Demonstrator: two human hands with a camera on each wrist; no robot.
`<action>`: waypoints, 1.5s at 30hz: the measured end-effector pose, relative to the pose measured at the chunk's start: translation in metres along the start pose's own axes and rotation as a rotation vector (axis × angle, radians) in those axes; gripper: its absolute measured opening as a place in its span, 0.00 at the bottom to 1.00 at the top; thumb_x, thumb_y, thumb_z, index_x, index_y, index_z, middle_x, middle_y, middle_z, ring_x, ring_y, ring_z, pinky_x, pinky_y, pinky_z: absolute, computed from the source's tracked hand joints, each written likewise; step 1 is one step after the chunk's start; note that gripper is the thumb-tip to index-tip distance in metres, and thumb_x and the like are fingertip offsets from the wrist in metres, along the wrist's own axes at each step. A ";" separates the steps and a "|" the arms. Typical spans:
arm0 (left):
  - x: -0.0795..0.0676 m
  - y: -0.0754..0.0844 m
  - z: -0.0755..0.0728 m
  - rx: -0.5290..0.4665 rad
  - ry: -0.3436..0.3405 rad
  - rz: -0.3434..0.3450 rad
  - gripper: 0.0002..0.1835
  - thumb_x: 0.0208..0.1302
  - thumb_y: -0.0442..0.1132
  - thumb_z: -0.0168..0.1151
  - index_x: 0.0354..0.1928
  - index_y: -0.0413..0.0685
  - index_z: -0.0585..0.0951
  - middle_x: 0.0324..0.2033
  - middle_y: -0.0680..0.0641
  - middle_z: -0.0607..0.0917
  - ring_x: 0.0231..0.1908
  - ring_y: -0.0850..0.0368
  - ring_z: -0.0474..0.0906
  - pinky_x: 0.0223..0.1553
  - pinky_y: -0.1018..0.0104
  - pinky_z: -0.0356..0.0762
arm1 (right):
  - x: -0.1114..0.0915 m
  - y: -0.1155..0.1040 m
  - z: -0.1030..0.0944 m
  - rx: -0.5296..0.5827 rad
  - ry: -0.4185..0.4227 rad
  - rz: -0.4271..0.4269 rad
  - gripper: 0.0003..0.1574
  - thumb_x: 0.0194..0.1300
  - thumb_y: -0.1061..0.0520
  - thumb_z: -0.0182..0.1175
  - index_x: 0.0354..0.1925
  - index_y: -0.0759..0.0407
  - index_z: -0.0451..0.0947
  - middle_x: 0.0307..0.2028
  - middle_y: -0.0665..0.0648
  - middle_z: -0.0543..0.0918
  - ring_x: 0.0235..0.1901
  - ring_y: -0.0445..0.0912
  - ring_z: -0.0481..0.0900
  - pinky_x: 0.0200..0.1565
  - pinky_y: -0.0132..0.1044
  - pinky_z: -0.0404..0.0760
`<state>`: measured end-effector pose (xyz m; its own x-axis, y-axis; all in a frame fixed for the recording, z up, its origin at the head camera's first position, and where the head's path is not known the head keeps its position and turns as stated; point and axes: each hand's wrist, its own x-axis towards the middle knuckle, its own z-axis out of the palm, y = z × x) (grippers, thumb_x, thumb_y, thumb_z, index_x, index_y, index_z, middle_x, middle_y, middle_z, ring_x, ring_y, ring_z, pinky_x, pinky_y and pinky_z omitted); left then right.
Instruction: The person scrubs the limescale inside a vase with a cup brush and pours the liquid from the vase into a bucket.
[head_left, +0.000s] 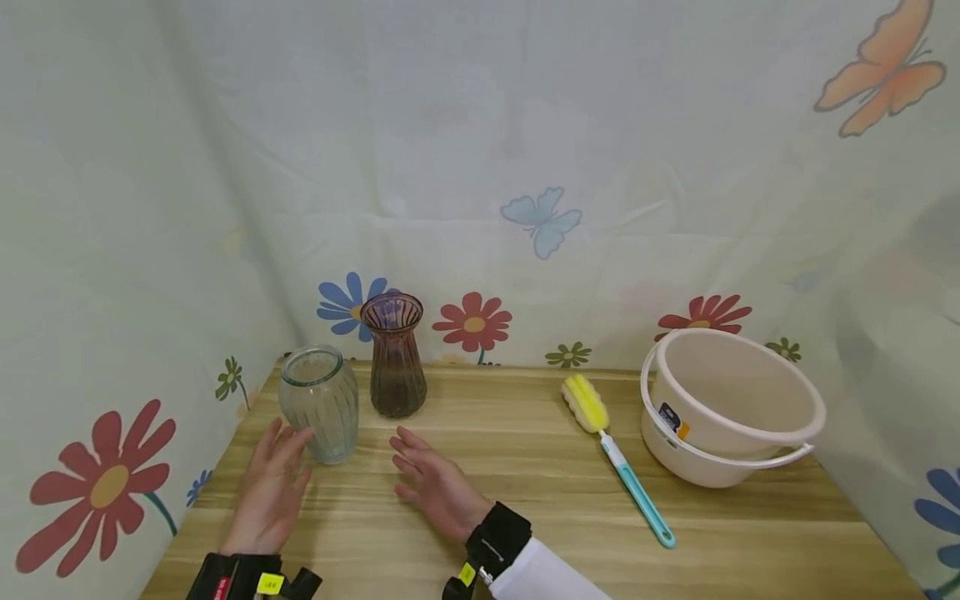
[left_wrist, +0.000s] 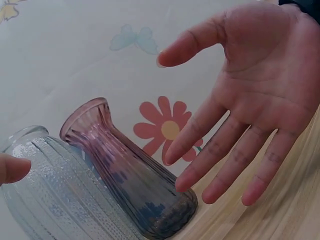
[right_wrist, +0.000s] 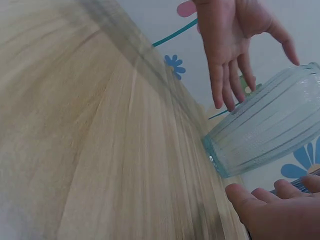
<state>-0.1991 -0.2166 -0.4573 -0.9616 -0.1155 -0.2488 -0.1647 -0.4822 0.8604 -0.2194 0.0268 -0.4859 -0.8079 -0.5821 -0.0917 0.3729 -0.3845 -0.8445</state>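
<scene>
A clear ribbed glass vase (head_left: 321,408) stands at the left of the wooden table. Just behind it and to its right is a purple ribbed glass vase (head_left: 396,358) with a flared rim. My left hand (head_left: 272,487) is at the front left of the clear vase, fingers extended and holding nothing; its thumb overlaps the glass in the head view. To the right and front of both vases is my right hand (head_left: 438,483), palm turned toward the left hand. In the left wrist view its fingers (left_wrist: 220,150) are spread, with nothing in them.
A yellow sponge brush (head_left: 618,458) with a blue handle lies right of centre on the wooden table (head_left: 525,500). Farther right stands a pale bucket (head_left: 720,475), its handle lowered around the side. A flower-patterned cloth (head_left: 450,125) hangs behind the table and along both sides.
</scene>
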 end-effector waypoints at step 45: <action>0.050 -0.027 0.025 0.418 0.264 0.357 0.69 0.51 0.46 0.84 0.82 0.59 0.41 0.81 0.42 0.50 0.80 0.42 0.46 0.79 0.41 0.48 | 0.038 0.022 0.021 -0.108 -0.054 0.099 0.49 0.76 0.45 0.51 0.83 0.56 0.42 0.84 0.60 0.40 0.82 0.63 0.39 0.76 0.71 0.46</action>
<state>-0.2480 -0.1878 -0.4813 -0.8954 -0.4442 0.0311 0.0341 0.0011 0.9994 -0.2322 -0.0190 -0.4967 -0.7432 -0.6518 -0.1512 0.3958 -0.2461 -0.8848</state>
